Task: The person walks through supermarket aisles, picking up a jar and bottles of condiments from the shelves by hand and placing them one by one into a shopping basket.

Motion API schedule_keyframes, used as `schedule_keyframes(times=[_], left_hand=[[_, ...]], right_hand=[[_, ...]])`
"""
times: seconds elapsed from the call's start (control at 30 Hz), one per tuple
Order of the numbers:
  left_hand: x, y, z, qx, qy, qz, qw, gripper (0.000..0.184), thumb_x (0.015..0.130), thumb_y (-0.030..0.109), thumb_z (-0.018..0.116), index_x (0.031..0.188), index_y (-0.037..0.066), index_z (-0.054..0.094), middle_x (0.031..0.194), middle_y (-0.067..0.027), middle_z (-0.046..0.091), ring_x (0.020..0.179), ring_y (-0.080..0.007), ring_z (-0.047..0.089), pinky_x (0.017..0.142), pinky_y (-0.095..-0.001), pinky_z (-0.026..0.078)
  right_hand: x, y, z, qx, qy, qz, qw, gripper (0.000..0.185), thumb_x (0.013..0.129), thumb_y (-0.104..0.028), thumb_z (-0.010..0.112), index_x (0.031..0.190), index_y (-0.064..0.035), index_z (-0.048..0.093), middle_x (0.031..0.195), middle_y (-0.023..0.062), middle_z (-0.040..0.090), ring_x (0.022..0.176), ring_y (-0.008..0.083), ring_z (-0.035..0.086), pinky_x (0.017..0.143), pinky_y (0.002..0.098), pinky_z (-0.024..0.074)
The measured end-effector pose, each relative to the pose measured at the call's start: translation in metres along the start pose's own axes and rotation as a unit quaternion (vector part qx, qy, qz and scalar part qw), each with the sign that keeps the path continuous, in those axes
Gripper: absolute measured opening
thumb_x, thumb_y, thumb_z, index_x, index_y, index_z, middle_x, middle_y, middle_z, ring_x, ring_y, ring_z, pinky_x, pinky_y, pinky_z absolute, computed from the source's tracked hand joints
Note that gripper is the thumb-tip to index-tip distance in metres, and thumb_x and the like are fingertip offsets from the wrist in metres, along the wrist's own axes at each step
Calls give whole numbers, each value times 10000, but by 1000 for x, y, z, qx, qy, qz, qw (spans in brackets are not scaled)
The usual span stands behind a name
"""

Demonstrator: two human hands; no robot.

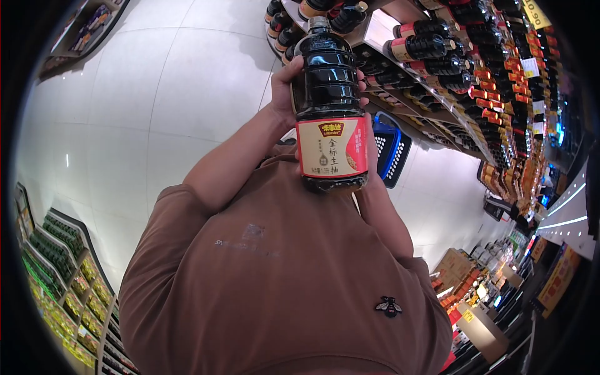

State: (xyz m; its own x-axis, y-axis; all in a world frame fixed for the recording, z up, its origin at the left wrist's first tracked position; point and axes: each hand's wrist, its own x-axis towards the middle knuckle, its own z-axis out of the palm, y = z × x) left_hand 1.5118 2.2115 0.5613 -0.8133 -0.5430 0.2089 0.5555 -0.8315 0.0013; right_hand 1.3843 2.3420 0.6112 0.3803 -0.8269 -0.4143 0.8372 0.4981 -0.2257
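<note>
Both of my hands hold a large soy sauce bottle (331, 147) upright in front of my body. It has dark ribbed plastic above and a beige and red label facing me, with a pale cap on top. My left hand (285, 94) grips the upper part, its thumb on the near left side and fingertips showing past the right edge. My right hand (370, 140) is closed around the lower right side by the label; most of its fingers are hidden behind the bottle.
Behind the bottle, a blue shopping basket or cart (389, 153) stands on the pale tiled floor (187, 81). Shelves of dark sauce bottles (425, 47) run along the right. More stocked shelves (69, 281) are at the lower left, and another display (87, 31) at the upper left.
</note>
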Motion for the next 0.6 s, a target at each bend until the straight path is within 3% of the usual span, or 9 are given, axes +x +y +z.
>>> schedule_keyframes(times=[0.03,0.07,0.17,0.2,0.37,0.5,0.6], left_hand=[[0,3,-2,-15,-2,-2,1000,979,782,609,657,1425,-84,406,1382,-294,519,1269,-434,541,1106,-563,418],[-1,6,-5,8,1,0,1000,965,794,604,644,1443,-62,384,1379,-286,518,1264,-432,545,1104,-579,413],[-4,12,-8,75,27,7,997,933,821,592,614,1467,-30,354,1370,-273,519,1243,-430,559,1092,-607,415],[-5,13,-6,97,47,13,994,926,823,589,612,1455,-42,366,1367,-277,521,1232,-433,567,1083,-603,426],[-5,15,-9,153,141,31,978,795,888,514,563,1400,-80,427,1298,-293,577,1176,-430,609,1027,-556,493],[-8,18,-3,99,118,35,987,448,938,244,608,1280,-42,558,1158,-189,684,1015,-289,695,908,-414,572],[-7,19,6,106,109,25,988,424,948,222,608,1282,-33,554,1157,-165,687,1007,-258,697,898,-387,572]], right_hand=[[2,-2,1,-14,34,-22,999,718,1047,-590,211,1487,-40,350,1413,227,510,1256,356,568,1033,508,500],[-2,-3,7,-168,127,-58,976,628,1074,-518,246,1425,-32,432,1363,175,571,1233,271,592,1041,420,495],[-1,-4,-1,-259,216,-69,939,564,1080,-493,279,1349,-62,525,1272,137,637,1115,221,659,941,365,552],[-2,-4,7,-250,210,-62,943,542,1083,-481,289,1337,-73,539,1250,99,654,1109,188,655,945,339,541],[-1,-5,3,-251,220,-85,939,512,1084,-454,315,1330,-71,549,1257,91,653,1097,186,653,958,339,522],[4,-10,-9,-255,222,-102,936,532,1084,-458,301,1336,-57,545,1279,112,646,1119,203,649,980,355,512],[2,-10,-9,-248,213,-92,940,591,1080,-490,271,1347,-34,534,1292,134,641,1145,221,642,1001,367,501]])
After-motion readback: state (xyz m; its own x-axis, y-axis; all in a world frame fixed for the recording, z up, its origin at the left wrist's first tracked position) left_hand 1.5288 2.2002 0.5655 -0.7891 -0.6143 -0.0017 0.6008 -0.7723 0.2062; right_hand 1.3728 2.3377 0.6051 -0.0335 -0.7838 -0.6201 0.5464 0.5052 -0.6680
